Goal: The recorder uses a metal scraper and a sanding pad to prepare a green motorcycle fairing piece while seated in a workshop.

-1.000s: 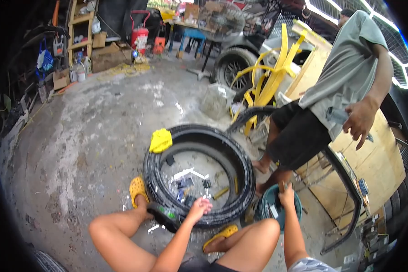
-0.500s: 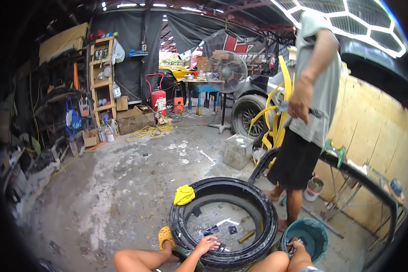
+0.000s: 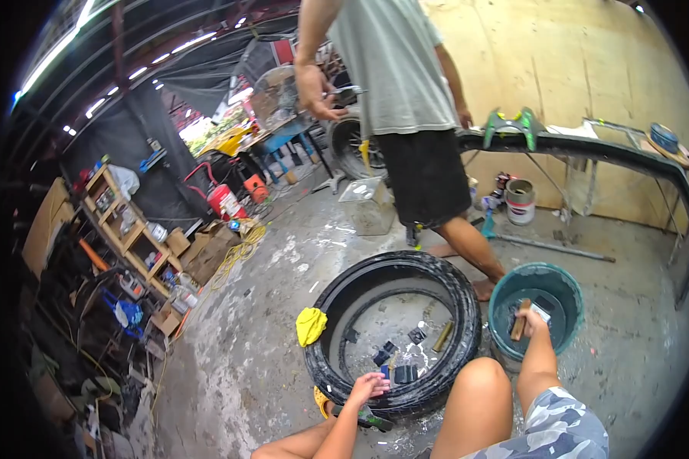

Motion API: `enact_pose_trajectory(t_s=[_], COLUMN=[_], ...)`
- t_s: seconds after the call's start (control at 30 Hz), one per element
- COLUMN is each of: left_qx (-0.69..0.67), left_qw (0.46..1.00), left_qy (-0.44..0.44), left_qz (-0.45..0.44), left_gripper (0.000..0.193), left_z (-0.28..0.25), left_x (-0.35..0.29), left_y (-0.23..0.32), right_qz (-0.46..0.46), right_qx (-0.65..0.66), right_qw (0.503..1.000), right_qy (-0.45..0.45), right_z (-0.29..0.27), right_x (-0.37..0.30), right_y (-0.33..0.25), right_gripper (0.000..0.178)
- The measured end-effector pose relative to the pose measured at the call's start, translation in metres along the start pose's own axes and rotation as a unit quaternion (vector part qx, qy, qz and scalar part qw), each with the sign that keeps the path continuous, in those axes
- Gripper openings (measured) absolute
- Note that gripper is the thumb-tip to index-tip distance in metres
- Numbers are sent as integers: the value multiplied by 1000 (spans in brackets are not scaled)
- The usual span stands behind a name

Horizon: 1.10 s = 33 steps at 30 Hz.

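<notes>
My right hand [image 3: 536, 324] reaches into a teal bucket [image 3: 500, 348] and grips a brown, flat block [image 3: 520, 320] that looks wooden. Water and a dark piece with a pale face [image 3: 542, 306] show in the bucket beside it. Over the near rim of a large black tyre [image 3: 467, 306], lying flat on the floor, is my left hand [image 3: 369, 386], its fingers loosely stretched with nothing visibly in them. Close to its fingertips are a small dark-blue piece [image 3: 385, 373] and a black square piece [image 3: 406, 374]. A yellow cloth [image 3: 311, 327] hangs on the tyre's left rim.
Inside the tyre ring lie a brass-coloured tube [image 3: 442, 337] and several dark scraps. A person [image 3: 421, 176] stands just beyond the tyre. At right, a long black curved panel [image 3: 620, 157] rests on stands, with a paint can [image 3: 520, 203] beneath. A clear box [image 3: 366, 205] stands behind the tyre.
My view has swung right and tilted. The brown block in my right hand has come into plainer sight. The other person's arm has lowered, and they have turned away to the right.
</notes>
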<state>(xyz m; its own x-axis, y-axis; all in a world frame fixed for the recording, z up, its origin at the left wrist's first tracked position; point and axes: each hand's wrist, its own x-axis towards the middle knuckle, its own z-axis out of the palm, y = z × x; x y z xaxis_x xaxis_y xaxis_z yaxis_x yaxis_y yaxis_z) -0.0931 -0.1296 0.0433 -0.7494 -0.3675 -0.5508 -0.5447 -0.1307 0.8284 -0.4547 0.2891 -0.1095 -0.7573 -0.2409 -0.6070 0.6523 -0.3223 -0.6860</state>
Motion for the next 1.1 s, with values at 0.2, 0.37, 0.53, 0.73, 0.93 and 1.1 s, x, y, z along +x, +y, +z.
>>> enact_pose_trajectory(t_s=[0.2, 0.37, 0.53, 0.73, 0.93, 1.1], left_qx=[55, 74, 57, 272, 321, 175], left_qw=[996, 994, 995, 935, 927, 969], left_qy=[-63, -70, -22, 131, 87, 72], left_qz=[20, 34, 78, 185, 171, 160], left_gripper=[23, 22, 16, 9, 79, 62], left_z=[34, 76, 91, 56, 28, 18], left_x=[73, 127, 155, 152, 158, 136], left_y=[39, 77, 93, 98, 88, 83], right_qz=[-206, -248, -263, -316, -125, 86], right_qx=[-278, -614, -737, -583, -408, -382], right_qw=[932, 741, 605, 745, 899, 912], right_qy=[-109, -114, -144, -75, 100, 120], right_z=[109, 261, 334, 232, 61, 24], right_x=[-105, -159, -225, -167, -72, -22], right_y=[-118, -114, -65, -121, -114, -50], right_gripper=[35, 44, 45, 37, 38, 41])
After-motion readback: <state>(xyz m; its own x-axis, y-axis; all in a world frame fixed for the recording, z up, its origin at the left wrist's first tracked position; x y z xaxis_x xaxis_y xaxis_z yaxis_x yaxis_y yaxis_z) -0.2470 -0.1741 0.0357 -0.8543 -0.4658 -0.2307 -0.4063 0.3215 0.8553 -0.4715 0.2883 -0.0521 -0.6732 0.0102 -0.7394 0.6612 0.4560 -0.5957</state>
